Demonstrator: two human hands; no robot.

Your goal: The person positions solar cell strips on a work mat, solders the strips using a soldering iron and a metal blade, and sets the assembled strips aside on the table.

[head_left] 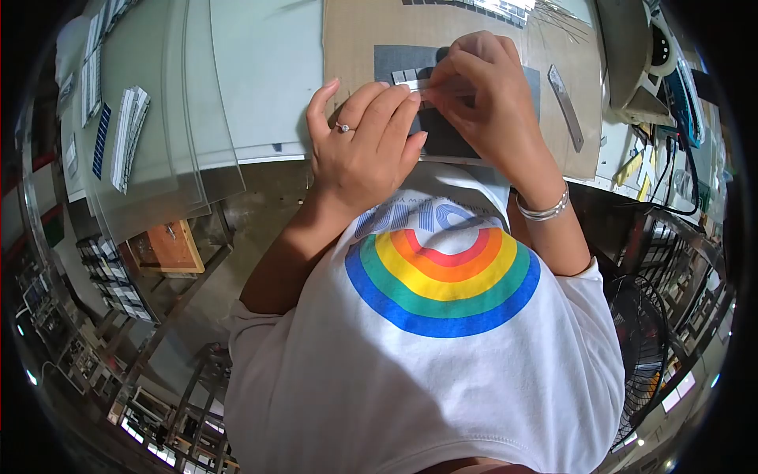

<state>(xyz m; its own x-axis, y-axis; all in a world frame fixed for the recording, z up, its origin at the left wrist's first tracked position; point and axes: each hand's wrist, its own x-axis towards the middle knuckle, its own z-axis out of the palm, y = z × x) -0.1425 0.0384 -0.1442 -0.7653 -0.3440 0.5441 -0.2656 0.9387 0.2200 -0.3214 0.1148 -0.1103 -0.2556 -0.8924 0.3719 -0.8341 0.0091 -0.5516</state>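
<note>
Over a dark grey mat (458, 141) on brown cardboard, my left hand (363, 134) lies with its fingers spread and bent, a ring on one of them. Its fingertips press on the near end of a small light strip (407, 77) marked with dark lines. Just to the right, my right hand (485, 91) pinches thumb and forefinger together at the strip's other end. Whether those fingers grip the strip itself or a thin piece on it is too small to tell. A grey metal blade or ruler (565, 109) lies right of my right hand.
Glass sheets (178, 95) cover the table's left side, with bundled strips (129, 138) and a dark blue strip (101, 141) on them. More strips (482, 8) and thin wires lie at the back. A machine (639, 63) stands at right; a black fan (639, 347) is below.
</note>
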